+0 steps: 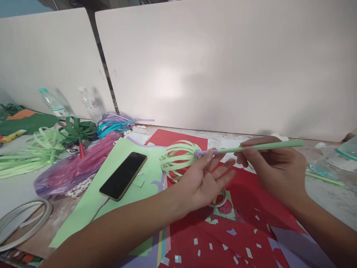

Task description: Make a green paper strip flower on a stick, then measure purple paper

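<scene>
A light green paper-strip flower (178, 156), its strips looped into a ball, is held sideways above the papers. Its purple-wrapped neck (205, 152) lies between the thumb and a finger of my left hand (205, 178); the other fingers of that hand are spread. From there the green paper stem (267, 146) runs to the right. My right hand (279, 167) pinches the stem between thumb and fingers. Below my left hand lies a tape roll (220, 199) on red paper (195, 234).
A phone (123, 175) rests on green paper (80, 219). More paper-strip flowers (78, 128) and a pink plastic bag (75, 167) lie left. Bottles (54, 102) stand behind; another bottle (340, 158) is at right. White boards (223, 67) close off the back. Paper scraps (249, 253) are strewn in front.
</scene>
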Tool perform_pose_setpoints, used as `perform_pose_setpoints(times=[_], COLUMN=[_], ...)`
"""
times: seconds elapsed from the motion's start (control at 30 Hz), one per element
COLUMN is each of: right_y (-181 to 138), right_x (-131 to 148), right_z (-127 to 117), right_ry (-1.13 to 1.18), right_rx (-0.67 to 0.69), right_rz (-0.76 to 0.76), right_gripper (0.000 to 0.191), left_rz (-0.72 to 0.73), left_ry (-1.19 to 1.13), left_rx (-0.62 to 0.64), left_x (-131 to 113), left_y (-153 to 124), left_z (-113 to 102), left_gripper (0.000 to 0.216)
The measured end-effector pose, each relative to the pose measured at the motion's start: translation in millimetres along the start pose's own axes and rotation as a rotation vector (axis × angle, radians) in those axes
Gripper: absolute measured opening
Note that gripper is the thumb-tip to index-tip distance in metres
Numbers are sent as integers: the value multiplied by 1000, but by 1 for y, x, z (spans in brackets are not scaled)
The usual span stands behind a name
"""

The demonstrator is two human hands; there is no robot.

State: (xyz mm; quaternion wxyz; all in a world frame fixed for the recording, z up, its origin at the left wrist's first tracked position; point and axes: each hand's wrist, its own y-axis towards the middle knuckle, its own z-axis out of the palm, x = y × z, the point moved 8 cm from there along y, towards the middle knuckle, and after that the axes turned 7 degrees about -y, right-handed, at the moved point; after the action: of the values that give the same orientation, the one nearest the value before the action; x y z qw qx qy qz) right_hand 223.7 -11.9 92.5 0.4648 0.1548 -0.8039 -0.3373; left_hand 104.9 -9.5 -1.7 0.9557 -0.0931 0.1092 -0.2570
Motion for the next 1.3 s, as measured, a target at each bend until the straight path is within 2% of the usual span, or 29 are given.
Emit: perform_pose_setpoints(times=[0.13, 0.27, 0.4, 0.53, 0.7, 0.87, 1.1, 1.17, 1.3], right_y=[-1, -3, 0, -1, -7, -10, -8, -7, -7], right_x=[1, -6, -10, 2, 10, 5, 8, 7, 7], right_z=[9, 15, 14, 7, -7, 7, 15, 11, -5], right_ry=[-93, -132, -169, -157, -136, -215, -242, -253, -232], right_rx=[106, 147, 139, 127, 18, 133, 233, 187, 14], right_rz=[9, 27, 15, -47, -104, -142, -139, -123, -91], right_gripper=[8, 12, 14, 9, 6, 9, 12, 13, 6], left_rz=[-46, -30, -32, 10, 13, -7, -15, -16, -27], left_ry=[-13, -11, 21, 10, -11, -23, -7, 5, 4], left_rx=[-5, -72, -70, -99, -97, -45, -79, -81, -77], left_x=[9, 7, 4, 0, 0, 4, 6, 6, 6], left_y=[-2, 0, 1, 2, 1, -5, -4, -4, -5], left_z=[-4, -12, -12, -13, -7, 0, -5, -5, -3], left_gripper=[9, 9, 13, 21, 20, 22, 23, 23, 23])
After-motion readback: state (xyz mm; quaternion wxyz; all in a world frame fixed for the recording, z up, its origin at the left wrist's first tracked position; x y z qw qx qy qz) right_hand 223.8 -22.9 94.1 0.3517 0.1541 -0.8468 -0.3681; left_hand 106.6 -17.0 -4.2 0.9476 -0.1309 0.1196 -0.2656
